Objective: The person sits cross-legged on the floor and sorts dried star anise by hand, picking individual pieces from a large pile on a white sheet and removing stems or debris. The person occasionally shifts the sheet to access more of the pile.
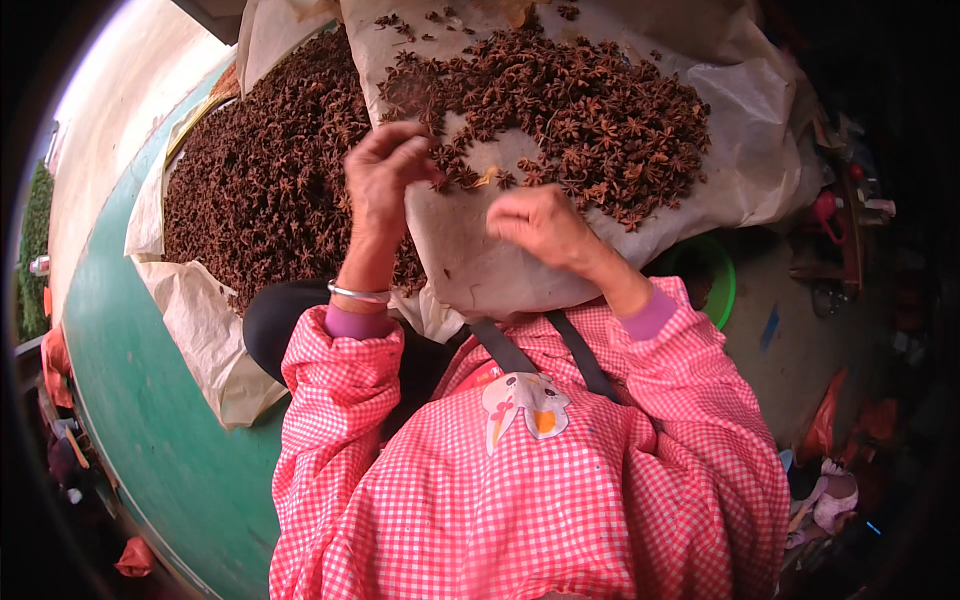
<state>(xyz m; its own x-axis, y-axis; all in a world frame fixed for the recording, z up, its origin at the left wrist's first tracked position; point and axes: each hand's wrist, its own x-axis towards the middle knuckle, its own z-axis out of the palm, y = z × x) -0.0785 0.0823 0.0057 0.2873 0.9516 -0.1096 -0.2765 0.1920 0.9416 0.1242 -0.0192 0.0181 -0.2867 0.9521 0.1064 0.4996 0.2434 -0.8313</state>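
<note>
Dried star anise (pixel 570 112) lies in a loose heap on a pale woven plastic sheet (pixel 480 255) before me. My left hand (pixel 390 161), with a silver bangle at its wrist, is raised between that heap and a larger, darker pile of star anise (pixel 262 172). Its fingers are bent and blurred; whether they hold a piece I cannot tell. Over the near edge of the heap hangs my right hand (pixel 536 221), its fingers curled and also blurred, contents hidden. A yellowish scrap (pixel 487 177) and a few single pods lie between my hands.
A green floor (pixel 172 375) stretches along the left, where the sheet's crumpled edge (pixel 206 322) lies. A bright green basin (pixel 724 281) stands to the right, below the sheet. Farther right are a wooden stool or stand (pixel 851 240) and red plastic bags (pixel 825 420).
</note>
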